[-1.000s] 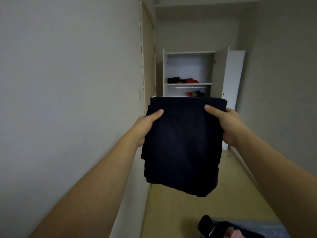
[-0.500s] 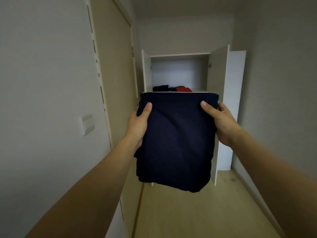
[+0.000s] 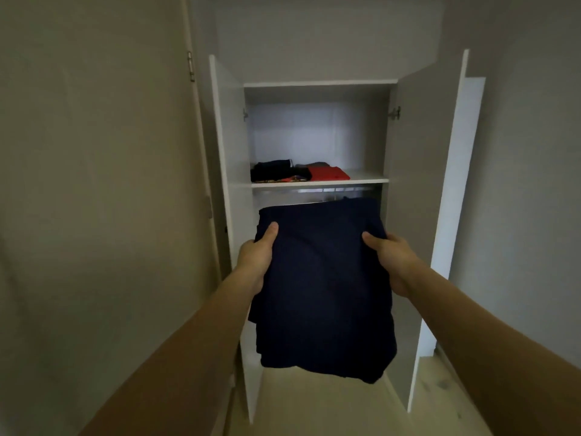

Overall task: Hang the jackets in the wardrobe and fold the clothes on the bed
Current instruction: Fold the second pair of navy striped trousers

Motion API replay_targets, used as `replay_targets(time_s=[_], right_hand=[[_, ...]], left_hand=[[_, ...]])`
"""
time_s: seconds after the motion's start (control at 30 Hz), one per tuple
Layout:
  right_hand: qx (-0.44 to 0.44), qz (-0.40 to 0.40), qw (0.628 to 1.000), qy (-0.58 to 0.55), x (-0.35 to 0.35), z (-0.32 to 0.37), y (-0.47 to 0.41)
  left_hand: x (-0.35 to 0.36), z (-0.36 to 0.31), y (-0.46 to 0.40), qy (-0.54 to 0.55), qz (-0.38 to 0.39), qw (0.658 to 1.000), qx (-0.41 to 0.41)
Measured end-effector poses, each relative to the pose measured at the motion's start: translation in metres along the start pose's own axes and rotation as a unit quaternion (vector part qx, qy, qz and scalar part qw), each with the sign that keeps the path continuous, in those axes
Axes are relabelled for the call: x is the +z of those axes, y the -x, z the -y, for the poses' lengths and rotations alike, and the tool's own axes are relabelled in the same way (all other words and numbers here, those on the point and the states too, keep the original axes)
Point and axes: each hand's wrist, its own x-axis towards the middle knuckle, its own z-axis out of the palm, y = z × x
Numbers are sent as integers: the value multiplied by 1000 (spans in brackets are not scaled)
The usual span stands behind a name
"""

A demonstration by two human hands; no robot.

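Folded navy garment (image 3: pixel 323 287) held up at chest height, directly in front of open white wardrobe (image 3: pixel 234 146); lower edge hanging free above pale wood floor (image 3: pixel 314 407).

Left hand (image 3: pixel 256 256): clamped on garment's left edge, thumb laid flat on front face nr upper left corner, remaining fingers behind cloth, not visible. Grip closed, not spread.

Right hand (image 3: pixel 390 256): clamped on garment's right edge, thumb across front face nr upper right corner, other fingers wrapped behind, hidden by fabric. Grip likewise closed on cloth.

Both forearms bare, extended fwd, approx. symmetrical; garment stretched flat betw. the two hands, top edge roughly level, sitting just below wardrobe shelf (image 3: pixel 361 179) in view.

Wardrobe: both doors swung outward, left door (image 3: pixel 223 158) edge-on, right door (image 3: pixel 434 184) wide open w/ hinge visible near top. On shelf: dark folded pile (image 3: pixel 276 169) at left, red folded item (image 3: pixel 328 174) beside it, touching or nearly so; patterned piece beneath dark pile, detail too small to tell. Below shelf, hanging rail (image 3: pixel 327 191) partly visible above garment's top edge; rest of lower compartment blocked by held cloth.

Plain wall at left and right of wardrobe.
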Motion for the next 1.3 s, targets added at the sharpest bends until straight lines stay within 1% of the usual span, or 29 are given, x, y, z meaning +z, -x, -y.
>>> replay_targets(time_s=[0.2, 0.33, 0.53, 0.6, 0.67, 0.83, 0.87, 0.9, 0.93, 0.97, 1.0, 1.07, 1.1, 1.17, 1.23, 1.3], right_hand=[[-6, -41, 999, 8, -11, -13, -211], [-22, -39, 999, 23, -10, -19, -357], [-12, -37, 997, 61, 8, 12, -550], [-20, -43, 995, 89, 17, 24, -612], [-25, -46, 992, 114, 28, 35, -674], [-79, -56, 981, 166, 49, 65, -815], [-65, -41, 981, 177, 47, 70, -840], [-22, -1, 982, 189, 44, 73, -862], [41, 52, 976, 207, 40, 73, -881], [99, 101, 964, 225, 35, 71, -900], [131, 135, 953, 236, 31, 68, -920], [142, 160, 946, 242, 28, 68, -967], [132, 147, 947, 253, 30, 73, -992], [76, 99, 939, 321, 35, 95, -1041], [9, 51, 909, 414, 44, 125, -1090], [-43, 29, 872, 487, 59, 151, -1138]], left_hand=[[72, -8, -199, -30, 14, 999, 2], [109, -12, -328, -29, 21, 999, 14], [157, -49, -498, -44, 4, 999, -7], [169, -67, -554, -41, -6, 999, 2], [180, -88, -609, -42, 1, 999, 15], [209, -129, -747, -15, 24, 999, 32], [218, -136, -773, -12, 25, 999, 32], [226, -141, -799, -7, 16, 999, 37], [234, -147, -825, -1, 2, 999, 42], [243, -152, -848, 0, -10, 999, 44], [252, -158, -869, -2, -18, 999, 41], [271, -167, -911, 16, -35, 999, 26], [279, -170, -931, 34, -43, 998, 20], [294, -174, -965, 75, -44, 996, 15], [306, -176, -997, 123, -40, 991, 16], [318, -177, -1026, 162, -39, 986, 11]])
